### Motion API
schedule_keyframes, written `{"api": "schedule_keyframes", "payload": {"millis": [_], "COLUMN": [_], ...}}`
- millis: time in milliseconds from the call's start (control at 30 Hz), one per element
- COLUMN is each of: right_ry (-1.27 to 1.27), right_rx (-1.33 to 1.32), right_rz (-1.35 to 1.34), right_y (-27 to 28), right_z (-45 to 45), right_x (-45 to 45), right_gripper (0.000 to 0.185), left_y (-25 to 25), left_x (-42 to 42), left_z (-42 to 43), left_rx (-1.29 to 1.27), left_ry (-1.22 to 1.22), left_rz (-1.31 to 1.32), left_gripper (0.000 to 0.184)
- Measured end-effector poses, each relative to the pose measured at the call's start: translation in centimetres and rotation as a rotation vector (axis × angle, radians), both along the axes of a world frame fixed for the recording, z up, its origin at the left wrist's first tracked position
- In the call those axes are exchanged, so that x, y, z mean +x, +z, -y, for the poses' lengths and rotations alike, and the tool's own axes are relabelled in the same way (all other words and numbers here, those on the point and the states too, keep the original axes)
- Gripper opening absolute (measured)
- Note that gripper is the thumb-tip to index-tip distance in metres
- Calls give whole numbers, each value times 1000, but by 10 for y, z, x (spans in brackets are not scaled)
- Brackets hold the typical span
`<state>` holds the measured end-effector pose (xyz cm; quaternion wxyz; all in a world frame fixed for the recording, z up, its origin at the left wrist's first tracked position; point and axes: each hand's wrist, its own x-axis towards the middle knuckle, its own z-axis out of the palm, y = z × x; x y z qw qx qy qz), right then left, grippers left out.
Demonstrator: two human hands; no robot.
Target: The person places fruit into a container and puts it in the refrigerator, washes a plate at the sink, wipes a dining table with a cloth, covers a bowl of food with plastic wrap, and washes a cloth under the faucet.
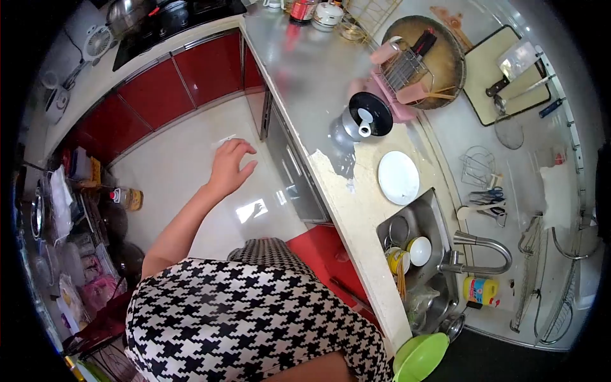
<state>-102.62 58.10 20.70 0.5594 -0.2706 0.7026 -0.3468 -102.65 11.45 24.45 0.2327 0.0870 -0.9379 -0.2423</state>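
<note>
My left hand [230, 167] is stretched out over the pale floor tiles, its thumb and fingers apart, with nothing in it. The cabinet front [294, 169] under the counter is nearest to it, apart from the fingers. Only a bare part of my right arm [315, 370] shows at the bottom edge; the hand itself is out of view. A green bowl [417, 360] is tilted at the counter's near end, beside the sink [440, 254]. Whether anything holds it cannot be seen.
Beside the sink lies a white plate [399, 177]. Bowls [419, 251] and chopsticks are in the basin, under a faucet [477, 248]. A yellow bottle [480, 291] stands behind it. A black-rimmed pot [369, 114] sits further along. An oil bottle [129, 198] is near the left shelves.
</note>
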Motion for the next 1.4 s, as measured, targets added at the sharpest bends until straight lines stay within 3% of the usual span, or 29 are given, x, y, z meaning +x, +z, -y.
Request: {"api": "schedule_keyframes", "payload": {"millis": [267, 467, 533, 600, 633, 700, 833, 867, 900, 933, 967, 1000, 1033, 1100, 1167, 1200, 1233, 1267, 1300, 1333, 1400], "right_ry": [-86, -169, -203, -264, -271, -163, -137, -127, -134, -148, -165, -186, -211, -263, -289, -315, -336, -373, -413, -435, -469], "right_rx": [28, -40, -103, -212, -109, -219, -242, -254, -252, -255, -245, -304, -364, -342, -337, -343, -345, -338, -339, -258, -119], "right_rz": [55, 124, 110, -112, -144, -379, -337, -365, -375, -378, -388, -452, -517, -495, -689, -765, -843, -834, -829, -872, -949], "right_y": [-14, -22, -23, -10, -8, -7, -17, -21, -24, -30, -36, -44, -48, -49, -50, -52, -56, -66, -72, -69, -64], "right_z": [2, -11, 0, 43, 61, 95, 169, 189, 212, 221, 243, 267, 298, 358, 414, 446, 475, 502, 526, 548, 582], "right_x": [-5, -22, -42, -69, -85, -112, -161, -173, -185, -204, -219, -232, -243, -264, -283, -290, -298, -306, -314, -318, -313], "right_gripper": [11, 9, 9, 4, 4, 11, 11, 12, 13, 14, 16, 17, 18, 19, 21, 22, 23, 24, 25, 25, 25], "left_y": [-1, -40, -60, -90, -113, -149, -223, -262, -307, -306, -346, -350, -368, -347, -354, -354, -352, -367, -367, -365, -295], "left_x": [-22, 23, 59, 101, 125, 180, 287, 323, 359, 368, 407, 422, 438, 432, 454, 451, 442, 446, 435, 422, 364], "left_z": [-3, 1, 5, 13, 17, 14, -9, -16, -16, -37, -53, -62, -65, -65, -38, -17, 7, 32, 63, 95, 122], "left_rx": [52, 27, 64, 136, 141, 161, 441, 411, 348, 427, 343, 487, 437, 339, 267, 323, 468, 29, 618, 1070, 1076], "left_ry": [-92, 79, 219, 376, 465, 644, 822, 812, 659, 733, 751, 789, 799, 819, 375, 383, 505, 299, 689, 1160, 1234], "left_rz": [-67, 50, 158, 294, 332, 612, 908, 853, 1013, 1151, 1047, 1107, 1131, 1179, 1245, 1259, 1181, 1216, 1114, 778, 331], "left_gripper": [26, 26, 27, 28, 29, 33, 41, 41, 46, 48, 42, 40, 34, 25, 26, 25, 26, 26, 24, 23, 18]}}
